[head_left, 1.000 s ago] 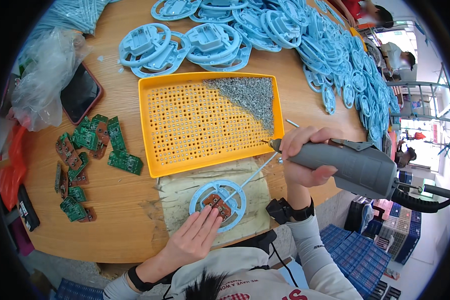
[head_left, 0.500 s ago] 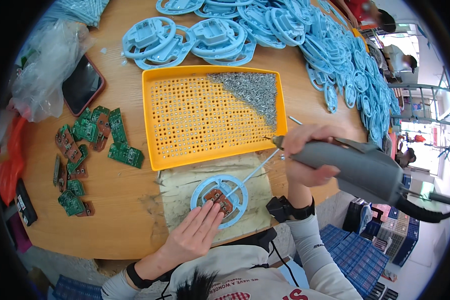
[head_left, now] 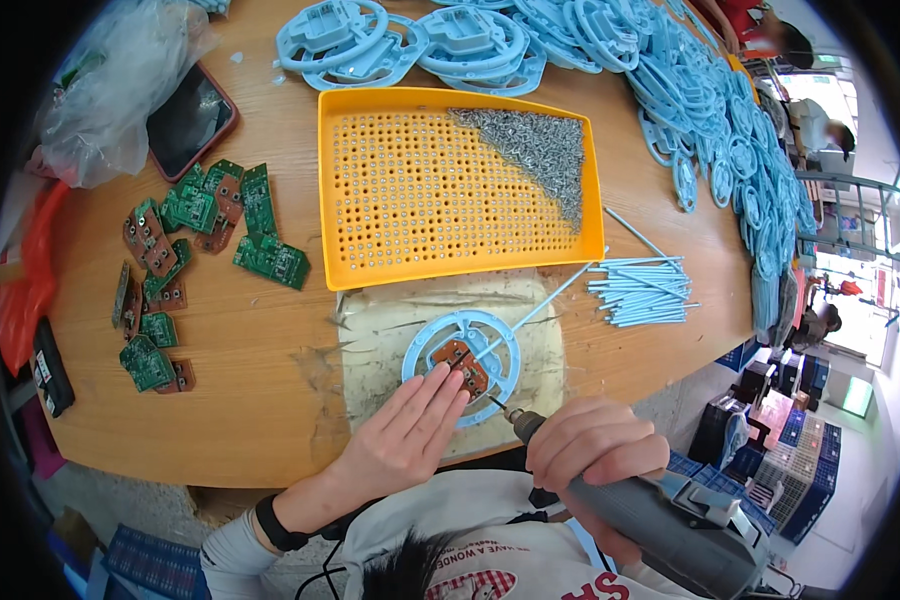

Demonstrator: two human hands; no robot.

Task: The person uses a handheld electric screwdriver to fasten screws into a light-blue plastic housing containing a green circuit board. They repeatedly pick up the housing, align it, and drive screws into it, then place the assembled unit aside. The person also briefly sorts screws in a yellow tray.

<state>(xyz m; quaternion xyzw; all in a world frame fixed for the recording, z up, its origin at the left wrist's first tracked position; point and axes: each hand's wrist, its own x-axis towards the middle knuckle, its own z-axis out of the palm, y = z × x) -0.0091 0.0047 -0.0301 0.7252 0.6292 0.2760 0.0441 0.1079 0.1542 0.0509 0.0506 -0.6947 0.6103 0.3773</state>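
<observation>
Fingers stretched flat, my left hand (head_left: 408,428) lies on the edge of a small brown circuit board (head_left: 462,366). This board sits inside a light blue plastic ring-shaped part (head_left: 513,362), from which a thin blue rod (head_left: 555,292) sticks out to the upper right. My right hand (head_left: 598,450) is closed around a grey electric screwdriver (head_left: 675,525). The tip of its bit is at the lower right rim of the ring, near the board; whether it touches cannot be made out. Beneath the ring is a stained, pale yellowish pad (head_left: 375,345).
Beyond the pad stands a yellow perforated tray (head_left: 327,190) with screws (head_left: 545,150) heaped in its right corner. Blue rods (head_left: 640,290) lie right of it, green circuit boards (head_left: 275,260) left. Blue plastic parts (head_left: 475,45) pile up behind. A phone (head_left: 192,120) rests beside a plastic bag (head_left: 120,95).
My right hand has brought the screwdriver from beside the tray down to the ring's lower right, uncovering the rods. My left hand stays on the board. The whole view has shifted slightly.
</observation>
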